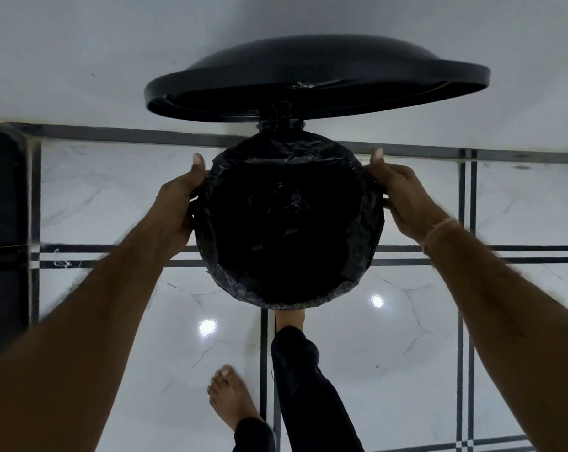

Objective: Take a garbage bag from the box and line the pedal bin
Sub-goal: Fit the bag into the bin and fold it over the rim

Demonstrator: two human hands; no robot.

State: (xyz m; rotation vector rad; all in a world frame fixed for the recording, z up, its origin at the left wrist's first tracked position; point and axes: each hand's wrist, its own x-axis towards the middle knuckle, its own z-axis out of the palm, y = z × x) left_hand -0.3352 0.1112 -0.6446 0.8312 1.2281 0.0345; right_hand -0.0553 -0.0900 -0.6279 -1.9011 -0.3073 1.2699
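The round black pedal bin stands on the floor below me, its lid (315,76) raised toward the wall. A black garbage bag (289,223) lines the inside, and its edge is folded over the rim all around. My left hand (178,207) grips the bag's edge at the bin's left side, thumb up. On the right side my right hand (403,197) grips the edge too. My right foot (289,316) reaches under the bin's front, where the pedal is hidden. The box is out of view.
The white marble floor (390,353) has dark inlay lines. A white wall (80,60) rises just behind the bin. My left foot (230,396) stands on the floor near the bottom of the view. A dark strip (5,223) runs down the left edge.
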